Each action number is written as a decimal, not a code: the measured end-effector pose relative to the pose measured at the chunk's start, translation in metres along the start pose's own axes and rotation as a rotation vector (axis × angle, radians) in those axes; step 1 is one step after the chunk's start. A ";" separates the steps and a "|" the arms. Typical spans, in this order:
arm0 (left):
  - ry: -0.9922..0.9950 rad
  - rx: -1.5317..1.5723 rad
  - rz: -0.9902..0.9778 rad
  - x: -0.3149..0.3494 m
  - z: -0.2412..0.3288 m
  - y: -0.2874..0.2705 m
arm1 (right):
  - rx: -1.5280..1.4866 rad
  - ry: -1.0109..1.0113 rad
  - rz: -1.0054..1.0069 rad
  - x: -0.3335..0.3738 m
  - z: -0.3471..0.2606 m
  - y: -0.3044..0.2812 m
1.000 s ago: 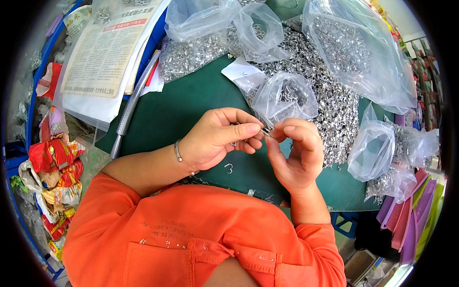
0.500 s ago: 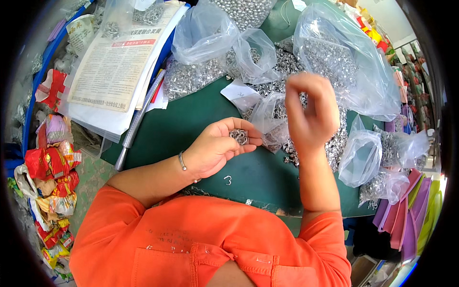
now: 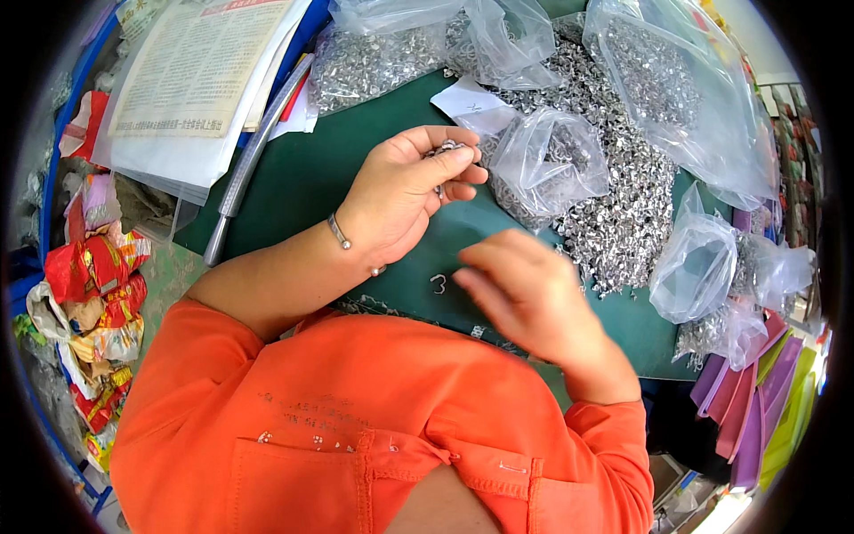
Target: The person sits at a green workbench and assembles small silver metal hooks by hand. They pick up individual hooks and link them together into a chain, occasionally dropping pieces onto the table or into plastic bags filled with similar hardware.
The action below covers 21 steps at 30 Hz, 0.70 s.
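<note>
My left hand [image 3: 411,187], with a silver bangle [image 3: 338,231] on its wrist, is raised over the green table. Its fingers curl around several small silver metal rings or clips [image 3: 442,151], partly hidden by the thumb. My right hand [image 3: 527,292] is low over the table near its front edge, palm turned down and smeared by motion. The thumb and forefinger point left at a small bent silver piece [image 3: 438,284] lying on the table, and do not touch it. Whether anything is between the right fingers cannot be made out.
A wide heap of small metal parts [image 3: 614,222] covers the table's right side. Clear plastic bags [image 3: 694,276] of parts stand around it. A paper slip [image 3: 471,100] lies behind. At left are newspaper sheets [image 3: 182,98], a long metal tool [image 3: 258,156] and snack wrappers [image 3: 93,267].
My right hand has come down and left from above the heap toward the bent piece. My left hand's fingers have closed more over the metal pieces. The view has shifted toward the table's front.
</note>
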<state>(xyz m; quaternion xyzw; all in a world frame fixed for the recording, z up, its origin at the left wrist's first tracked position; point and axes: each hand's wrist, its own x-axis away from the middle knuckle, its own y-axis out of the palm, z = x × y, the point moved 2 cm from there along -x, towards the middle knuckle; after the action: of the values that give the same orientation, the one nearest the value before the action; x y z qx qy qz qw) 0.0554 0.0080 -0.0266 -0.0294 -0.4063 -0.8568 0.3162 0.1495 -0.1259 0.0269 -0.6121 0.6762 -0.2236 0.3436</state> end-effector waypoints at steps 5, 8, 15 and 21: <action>-0.066 -0.015 -0.015 -0.002 -0.003 0.002 | 0.118 0.032 -0.048 0.012 0.010 0.040; -0.117 -0.020 -0.024 -0.003 -0.003 0.001 | 0.129 0.002 -0.017 0.015 0.014 0.042; -0.144 0.027 -0.097 0.001 -0.006 0.003 | 0.169 0.018 -0.039 0.021 0.017 0.037; -0.197 0.066 -0.173 0.000 -0.005 0.002 | 0.151 0.101 -0.110 0.020 0.014 0.027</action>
<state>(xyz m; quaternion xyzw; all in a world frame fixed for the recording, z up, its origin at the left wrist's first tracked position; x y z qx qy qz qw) 0.0572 0.0038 -0.0287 -0.0679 -0.4643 -0.8600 0.2006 0.1412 -0.1402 -0.0061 -0.6087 0.6392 -0.3230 0.3415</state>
